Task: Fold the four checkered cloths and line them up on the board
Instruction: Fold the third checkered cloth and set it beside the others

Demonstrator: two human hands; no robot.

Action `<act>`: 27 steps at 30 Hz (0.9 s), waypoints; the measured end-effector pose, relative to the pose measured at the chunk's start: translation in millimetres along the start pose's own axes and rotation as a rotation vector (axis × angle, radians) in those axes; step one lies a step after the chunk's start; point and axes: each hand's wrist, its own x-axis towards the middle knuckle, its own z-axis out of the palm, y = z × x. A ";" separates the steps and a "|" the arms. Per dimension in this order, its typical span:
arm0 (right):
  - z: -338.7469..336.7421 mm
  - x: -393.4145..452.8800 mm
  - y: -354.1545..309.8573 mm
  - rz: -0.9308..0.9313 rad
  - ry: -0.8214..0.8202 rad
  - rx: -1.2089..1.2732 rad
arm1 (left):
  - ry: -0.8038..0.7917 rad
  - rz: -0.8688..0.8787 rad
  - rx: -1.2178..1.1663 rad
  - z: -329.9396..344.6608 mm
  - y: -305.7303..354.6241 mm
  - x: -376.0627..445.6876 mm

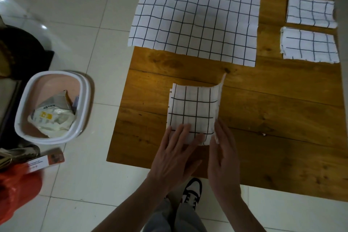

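Wooden board, half-folded cloth right edge upturned, both hands on it

We could not read the print on the blurred carton; the red bag ran off the frame, and our left hand hid the cloth's near edge.

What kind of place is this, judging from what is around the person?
Probably a room in a home, with the work done on the floor. A wooden board lies on glossy white floor tiles, and a small waste bin with wrappers stands beside it.
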 end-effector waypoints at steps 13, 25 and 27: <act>46.2 -4.1 -6.2 -0.152 -0.257 -0.289 | 0.228 -0.266 -0.328 -10.7 -6.1 -20.5; 45.8 -2.8 19.0 -0.310 -0.303 -0.541 | 0.283 -0.334 -0.274 -5.2 -13.8 -27.9; 41.6 -3.6 21.0 -0.271 -0.328 -0.481 | 0.269 -0.290 -0.219 -2.5 -17.6 -31.5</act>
